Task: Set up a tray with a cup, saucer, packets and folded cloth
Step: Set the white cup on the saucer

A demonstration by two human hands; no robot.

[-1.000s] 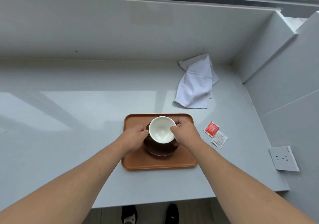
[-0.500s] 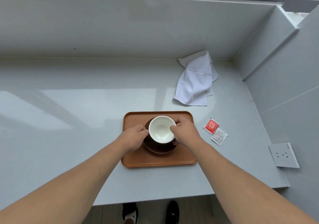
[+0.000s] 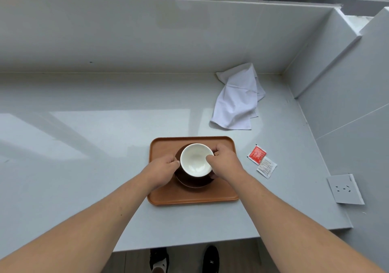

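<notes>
A pale grey counter [image 3: 84, 146] fills most of the view, backed by a low wall of the same grey and closed on the right by a tiled side wall. Near the front edge, a little right of centre, lies a brown rectangular tray [image 3: 189, 197] with rounded corners, its long sides running left to right. Behind the tray and to its right, well apart from it, a white cloth [image 3: 237, 100] lies rumpled and loosely doubled over, its far end close to the back wall. On the tray sits a dark brown saucer [image 3: 193, 181], set toward the far half, and on the saucer stands a cup [image 3: 196, 160], white inside and dark outside, upright and empty. The left hand [image 3: 162, 170] is curled at the cup's left side, thumb and fingertips meeting at the rim. The right hand [image 3: 226, 162] is curled at the cup's right side, thumb tip on the rim and fingers wrapped round the far side; whether they hold a handle cannot be told, as the hand hides that part. Both forearms reach in bare from the lower corners. A white socket plate [image 3: 345, 188] lies flat on the counter near the right wall. Between it and the tray, on the bare counter, lie two packets touching at a corner: a red packet [image 3: 256, 154] and just in front of it a white packet [image 3: 266, 167] with small print.
</notes>
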